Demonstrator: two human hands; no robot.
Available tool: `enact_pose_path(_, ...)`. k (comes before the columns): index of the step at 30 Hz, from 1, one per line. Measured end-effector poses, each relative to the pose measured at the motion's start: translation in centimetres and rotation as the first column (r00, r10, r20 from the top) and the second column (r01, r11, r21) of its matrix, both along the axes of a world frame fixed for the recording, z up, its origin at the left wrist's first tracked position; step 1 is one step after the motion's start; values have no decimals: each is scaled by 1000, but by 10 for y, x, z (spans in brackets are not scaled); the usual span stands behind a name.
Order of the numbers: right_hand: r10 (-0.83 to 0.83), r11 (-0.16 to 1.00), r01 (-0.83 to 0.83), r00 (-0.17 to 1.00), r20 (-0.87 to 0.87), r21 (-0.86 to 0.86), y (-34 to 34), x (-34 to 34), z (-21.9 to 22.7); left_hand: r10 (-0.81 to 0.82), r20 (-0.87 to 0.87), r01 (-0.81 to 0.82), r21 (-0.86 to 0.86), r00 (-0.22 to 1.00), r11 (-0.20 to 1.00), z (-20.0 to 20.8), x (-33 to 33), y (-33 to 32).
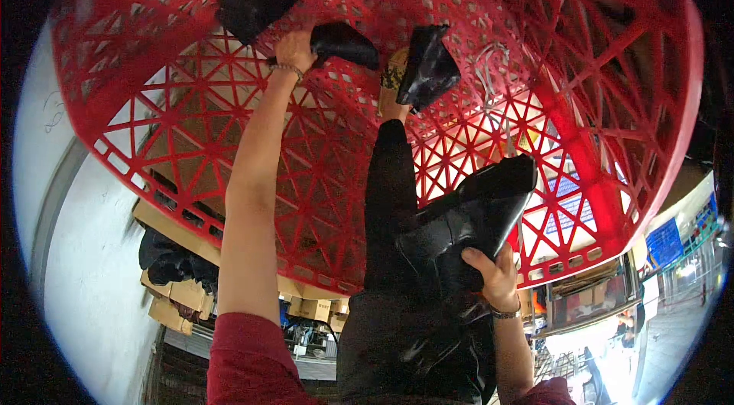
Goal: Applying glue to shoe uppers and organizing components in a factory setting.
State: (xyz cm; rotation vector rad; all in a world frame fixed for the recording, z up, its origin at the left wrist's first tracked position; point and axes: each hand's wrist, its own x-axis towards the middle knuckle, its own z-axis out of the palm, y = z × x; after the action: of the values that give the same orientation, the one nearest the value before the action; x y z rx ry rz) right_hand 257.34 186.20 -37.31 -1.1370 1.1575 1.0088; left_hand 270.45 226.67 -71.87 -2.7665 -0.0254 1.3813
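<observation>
My left hand (294, 52) reaches far into a big red plastic lattice basket (317, 206). Its fingers close on one end of a black leather shoe upper (345, 44), which partly hides them. Just beyond that hand lies another black upper (258, 6), and a third (430, 68) rests to the right. My right hand (495, 276), nearer to me, grips a larger glossy black leather upper (470, 217), thumb on its face and the other fingers mostly behind it. More shiny black leather (451, 355) shows below, against my dark trousers; where it ends is unclear.
My black-trousered leg (390, 191) and foot (391, 84) extend toward the basket. A pale wall (99, 252) stands at the left. Cardboard boxes (180, 302) and a dark cloth heap (176, 260) lie beyond the rim. Racks with a blue bin (664, 244) stand at the right.
</observation>
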Motion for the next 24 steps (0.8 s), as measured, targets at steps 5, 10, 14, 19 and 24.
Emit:
enact_pose_path(5,4,999,-5,1000,-29,-32,-16,-10,3,505,-60,-507,-174,861,844,-9,-33,9)
enact_pose_path(10,70,997,-71,995,72,22,-18,-11,9,804,-557,-857,-501,211,-122,110,-47,-52)
enact_pose_path(14,55,993,-75,977,207,90,-13,6,20,706,-686,-868,-447,176,-218,179,-43,-73)
enact_pose_path(19,59,994,-77,976,210,82,-37,-25,28,767,-600,-775,-589,228,-230,214,-51,-110)
enact_pose_path(24,138,982,-155,979,151,108,-53,-29,32,826,-473,-702,-699,307,-140,237,-58,-131)
